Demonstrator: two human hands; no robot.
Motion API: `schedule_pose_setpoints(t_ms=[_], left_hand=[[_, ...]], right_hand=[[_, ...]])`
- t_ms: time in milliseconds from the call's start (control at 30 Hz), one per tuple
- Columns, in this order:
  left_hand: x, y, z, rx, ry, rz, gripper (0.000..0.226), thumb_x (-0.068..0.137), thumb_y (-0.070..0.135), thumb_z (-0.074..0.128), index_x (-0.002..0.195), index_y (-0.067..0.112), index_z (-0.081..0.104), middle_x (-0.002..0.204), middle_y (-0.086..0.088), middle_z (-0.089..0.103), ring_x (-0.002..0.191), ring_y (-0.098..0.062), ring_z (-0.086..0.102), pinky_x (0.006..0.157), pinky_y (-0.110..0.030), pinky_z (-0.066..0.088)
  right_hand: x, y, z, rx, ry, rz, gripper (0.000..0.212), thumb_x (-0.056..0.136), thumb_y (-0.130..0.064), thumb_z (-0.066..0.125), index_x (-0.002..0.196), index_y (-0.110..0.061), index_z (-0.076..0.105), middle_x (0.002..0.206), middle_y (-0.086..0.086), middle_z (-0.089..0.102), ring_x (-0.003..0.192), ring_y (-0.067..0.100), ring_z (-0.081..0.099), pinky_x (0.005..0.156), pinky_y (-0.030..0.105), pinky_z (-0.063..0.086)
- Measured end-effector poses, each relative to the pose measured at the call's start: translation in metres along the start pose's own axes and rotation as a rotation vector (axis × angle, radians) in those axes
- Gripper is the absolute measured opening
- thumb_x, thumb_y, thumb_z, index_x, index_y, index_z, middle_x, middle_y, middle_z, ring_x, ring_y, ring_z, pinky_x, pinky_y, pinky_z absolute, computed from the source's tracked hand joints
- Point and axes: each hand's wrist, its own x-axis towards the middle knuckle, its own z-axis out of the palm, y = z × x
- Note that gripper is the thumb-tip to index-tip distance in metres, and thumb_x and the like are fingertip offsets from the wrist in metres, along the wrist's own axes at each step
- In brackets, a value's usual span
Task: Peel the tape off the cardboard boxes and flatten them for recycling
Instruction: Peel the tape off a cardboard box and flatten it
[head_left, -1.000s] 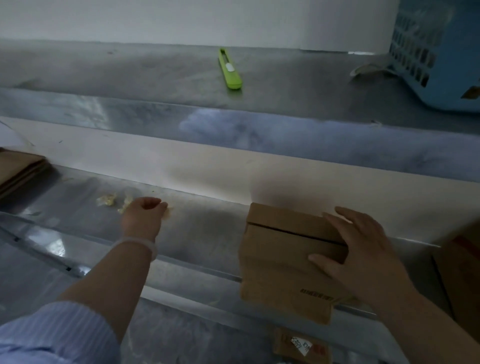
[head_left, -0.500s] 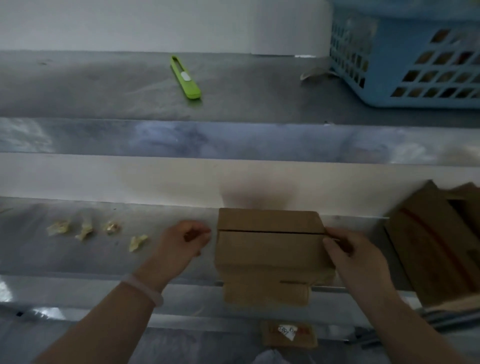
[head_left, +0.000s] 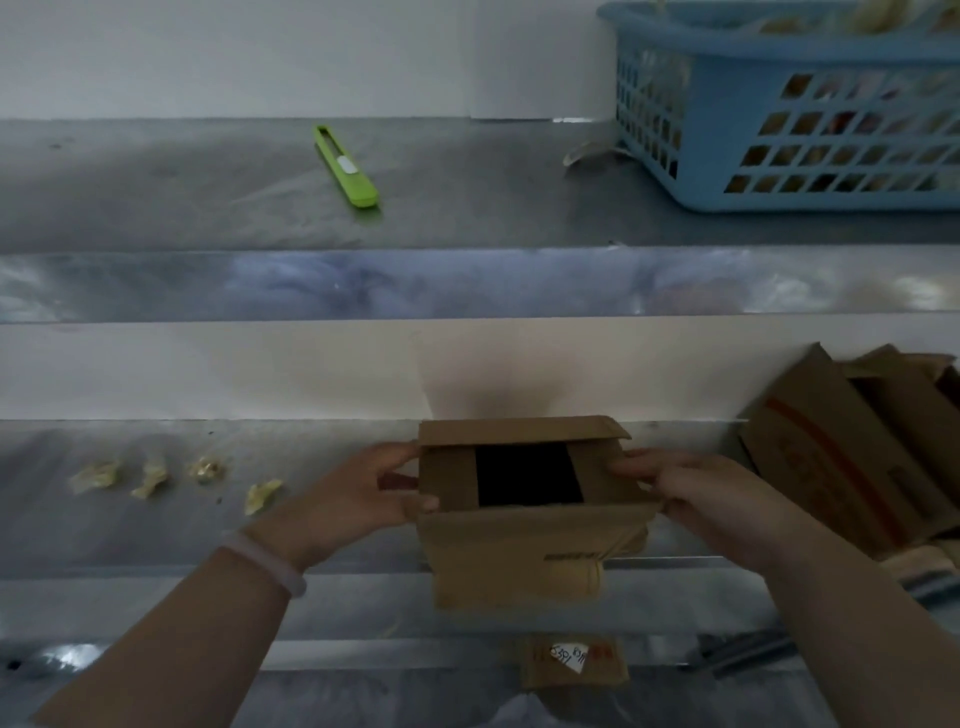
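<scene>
Steel shelf carries an open cardboard box; both forearms reach forward, left hand and right hand clasping its opposite side flaps.

- Small cardboard box: brown, upright, between the left hand and the right hand, both touching its upper sides. Top flaps stood open over a dark interior; the far flap tilted back.
- Strip of tape: yellowish, on the near face, below the right hand.
- Crumpled tape scraps: four pale yellow pieces in a row, left of the left hand.
- Other cardboard boxes: brown, tilted, right of the right hand.
</scene>
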Motion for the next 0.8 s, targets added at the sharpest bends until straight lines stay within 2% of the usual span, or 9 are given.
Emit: schedule_pose_setpoints(t_ms=[67,133,233,333,433,533,567,700,800], left_hand=[[0.004,0.004,-0.004,0.049,-0.091,-0.084,0.05,0.077,0.021,0.076,0.108,0.05,0.051,0.103,0.028,0.064,0.091,0.007,0.063,0.075,-0.021,0.055],[0.011,0.009,-0.003,0.17,-0.096,-0.182,0.065,0.067,0.042,0.081,0.119,0.053,0.044,0.117,0.023,0.058,0.099,-0.003,0.062,0.077,-0.028,0.057],[0.03,0.01,0.005,0.351,0.033,-0.283,0.113,0.046,0.069,0.079,0.141,0.038,0.026,0.136,0.004,0.04,0.111,-0.02,0.054,0.074,-0.036,0.058],[0.046,0.012,0.01,0.305,0.099,-0.359,0.129,0.029,0.074,0.076,0.14,0.042,0.016,0.137,0.001,0.039,0.113,-0.025,0.05,0.071,-0.042,0.06],[0.059,0.01,0.01,0.364,0.149,-0.399,0.125,0.031,0.069,0.081,0.135,0.041,0.017,0.128,0.0,0.041,0.11,-0.027,0.051,0.067,-0.04,0.059],[0.07,-0.001,0.023,0.567,0.284,-0.309,0.116,0.047,0.059,0.086,0.135,0.03,0.016,0.127,-0.006,0.038,0.113,-0.028,0.049,0.085,-0.037,0.051],[0.071,-0.004,0.028,0.576,0.296,-0.287,0.114,0.049,0.058,0.085,0.135,0.032,0.014,0.126,-0.006,0.036,0.112,-0.028,0.048,0.086,-0.035,0.048],[0.067,-0.013,0.026,0.485,0.232,-0.249,0.101,0.059,0.048,0.077,0.135,0.038,0.01,0.118,-0.002,0.033,0.101,-0.022,0.047,0.083,-0.034,0.048],[0.058,-0.008,0.022,0.219,0.189,-0.202,0.078,0.078,0.033,0.065,0.136,0.038,0.014,0.116,-0.005,0.046,0.097,-0.023,0.057,0.072,-0.031,0.049]], right_hand=[[0.003,-0.006,-0.001,-0.219,-0.058,-0.037,0.043,0.086,0.0,0.058,0.11,-0.033,0.069,0.119,-0.004,0.067,0.106,0.009,0.065,0.091,0.028,0.051],[0.008,-0.017,0.005,-0.505,-0.1,-0.094,0.049,0.08,-0.017,0.072,0.122,-0.038,0.061,0.115,-0.005,0.069,0.102,0.011,0.066,0.094,0.038,0.052],[0.022,-0.032,0.021,-0.816,-0.058,-0.064,0.088,0.06,-0.054,0.08,0.139,-0.032,0.047,0.123,-0.003,0.059,0.106,0.015,0.06,0.092,0.037,0.053],[0.036,-0.035,0.033,-0.975,0.057,-0.003,0.114,0.056,-0.067,0.079,0.148,-0.024,0.028,0.135,0.003,0.046,0.117,0.023,0.051,0.093,0.034,0.049],[0.044,-0.035,0.043,-0.951,0.104,0.027,0.118,0.056,-0.063,0.083,0.146,-0.023,0.018,0.132,0.005,0.046,0.113,0.025,0.052,0.084,0.033,0.049],[0.046,-0.027,0.052,-1.049,0.152,0.004,0.109,0.06,-0.051,0.084,0.14,-0.024,0.015,0.113,0.005,0.05,0.093,0.023,0.057,0.068,0.032,0.048],[0.046,-0.023,0.054,-1.08,0.17,-0.014,0.107,0.062,-0.047,0.082,0.14,-0.023,0.014,0.108,0.005,0.05,0.088,0.022,0.058,0.065,0.032,0.048],[0.042,-0.015,0.049,-0.947,0.177,-0.061,0.091,0.069,-0.047,0.071,0.138,-0.032,0.013,0.107,0.001,0.052,0.085,0.018,0.058,0.063,0.029,0.047],[0.032,-0.02,0.037,-0.677,0.096,-0.029,0.074,0.079,-0.041,0.064,0.135,-0.042,0.015,0.103,-0.002,0.054,0.084,0.016,0.062,0.06,0.027,0.048]])
